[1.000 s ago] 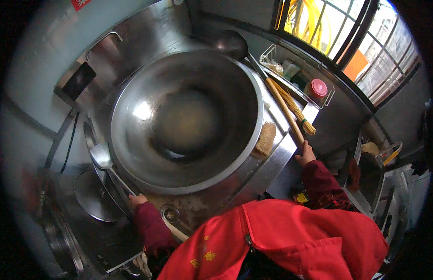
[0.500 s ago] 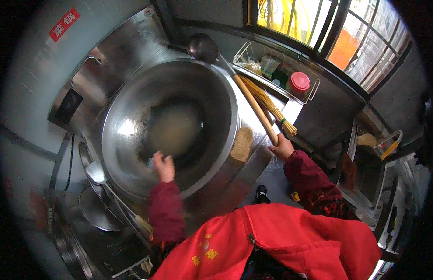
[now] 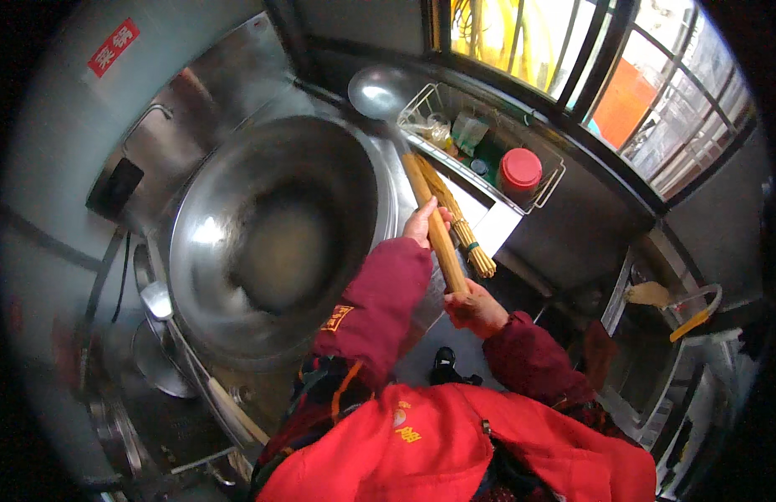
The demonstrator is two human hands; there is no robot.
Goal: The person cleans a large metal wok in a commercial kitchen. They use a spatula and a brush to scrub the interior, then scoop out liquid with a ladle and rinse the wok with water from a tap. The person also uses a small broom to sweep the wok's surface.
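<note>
Both my hands grip the wooden handle of a long ladle (image 3: 438,238). My left hand (image 3: 423,224) is closed around the middle of the handle, and my right hand (image 3: 476,308) is wrapped round its near end. The ladle's round metal bowl (image 3: 380,92) is at the far end, beyond the wok's far right rim. A bundled bamboo brush (image 3: 462,222) lies just right of the handle. To the left is a large metal wok (image 3: 206,284) with some cloudy liquid in its bottom. My left sleeve covers part of the wok's right side.
A wire basket (image 3: 551,197) by the window holds a red-lidded jar (image 3: 520,170) and small packages. On the left, a long-handled spatula (image 3: 158,301) leans by a smaller pan (image 3: 166,368). A sink (image 3: 651,351) stands at the right, with a tan scrubber (image 3: 650,294) by it.
My left hand has left the wok and taken hold of the ladle's handle. My right hand has shifted left and nearer along with the handle. The bowl catches more light.
</note>
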